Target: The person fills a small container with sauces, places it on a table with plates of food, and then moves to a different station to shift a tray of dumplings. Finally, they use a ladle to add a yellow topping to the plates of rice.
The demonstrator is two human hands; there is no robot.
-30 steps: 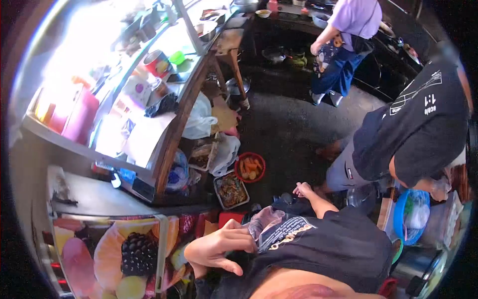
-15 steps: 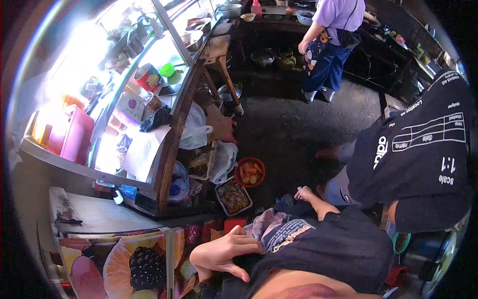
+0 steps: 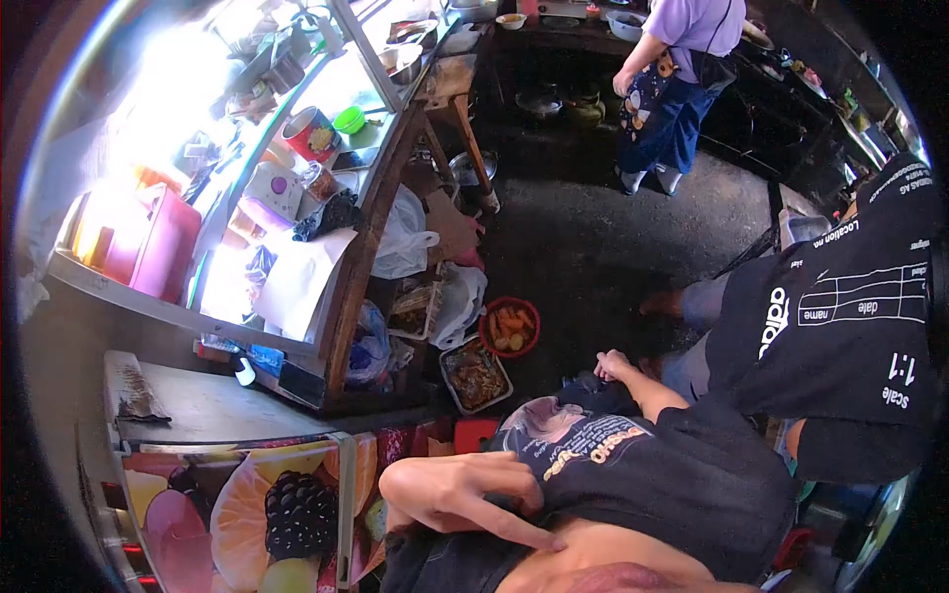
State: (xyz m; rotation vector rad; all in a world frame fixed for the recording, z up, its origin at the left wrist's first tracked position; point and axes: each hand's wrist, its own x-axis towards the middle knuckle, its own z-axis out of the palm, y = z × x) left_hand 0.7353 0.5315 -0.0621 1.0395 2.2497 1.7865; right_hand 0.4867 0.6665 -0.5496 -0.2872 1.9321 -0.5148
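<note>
At the bottom of the frame my left hand (image 3: 465, 494) lies flat against my black T-shirt (image 3: 633, 469), fingers spread, gripping nothing; the shirt runs right and upward from it. Farther up at centre, my right hand (image 3: 611, 366) hangs loosely open, empty, near a tray of food (image 3: 476, 374) and a red bowl (image 3: 510, 328).
</note>
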